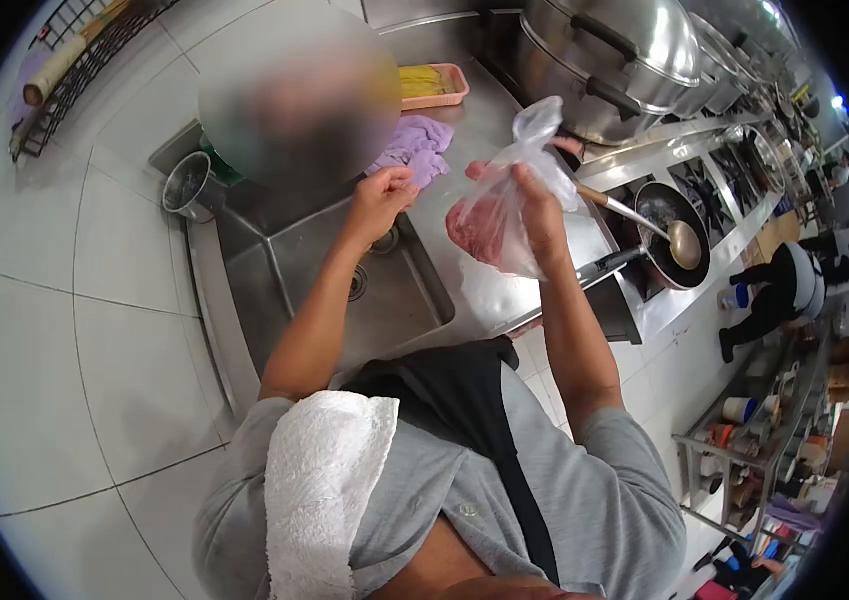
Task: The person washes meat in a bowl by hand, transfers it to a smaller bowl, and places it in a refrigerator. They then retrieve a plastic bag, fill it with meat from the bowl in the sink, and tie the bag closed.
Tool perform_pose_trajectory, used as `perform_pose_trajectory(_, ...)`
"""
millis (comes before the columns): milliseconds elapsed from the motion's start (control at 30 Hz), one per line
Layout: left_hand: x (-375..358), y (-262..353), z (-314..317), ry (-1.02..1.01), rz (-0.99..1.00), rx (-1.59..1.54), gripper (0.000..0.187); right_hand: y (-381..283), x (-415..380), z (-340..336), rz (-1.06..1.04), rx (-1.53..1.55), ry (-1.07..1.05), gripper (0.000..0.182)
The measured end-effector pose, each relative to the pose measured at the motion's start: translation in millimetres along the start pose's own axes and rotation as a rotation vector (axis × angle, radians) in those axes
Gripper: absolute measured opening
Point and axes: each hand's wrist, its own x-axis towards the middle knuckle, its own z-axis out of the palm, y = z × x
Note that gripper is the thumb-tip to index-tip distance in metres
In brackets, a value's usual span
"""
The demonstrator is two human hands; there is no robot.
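A clear plastic bag point(517, 190) with red meat point(478, 230) in its lower part hangs from my right hand point(542, 215), whose fingers are wrapped round the bag's gathered side above the steel counter. My left hand point(382, 207) is over the sink's far edge, its fingers bent and pressed together; whatever they hold, if anything, is too small to make out. Just beyond it a purple cloth point(417, 150) lies crumpled on the counter.
The steel sink point(295, 290) lies below my left forearm. A pink tray point(453, 86) stands at the back. Large steel pots point(595, 60) and a stove with a black pan point(670, 215) and ladle point(685, 245) are right. Another person point(795, 285) stands far right.
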Motion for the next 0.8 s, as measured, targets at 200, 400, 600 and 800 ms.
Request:
perform_pose_trajectory(200,-15,90,4,-0.005,0.123,-0.059,0.05,40,6,-29,-0.368,-1.149,-0.035,0.03)
perform_pose_trajectory(400,14,69,28,-0.117,0.212,0.53,0.052,81,-9,-51,-0.329,-1.222,-0.116,0.034)
perform_pose_trajectory(600,58,52,44,-0.266,0.135,0.363,0.035,65,-61,-3,-0.383,-1.191,-0.181,0.048)
perform_pose_trajectory(800,103,-75,101,-0.493,0.237,0.572,0.04,83,-121,2,-0.146,-0.619,0.023,0.045)
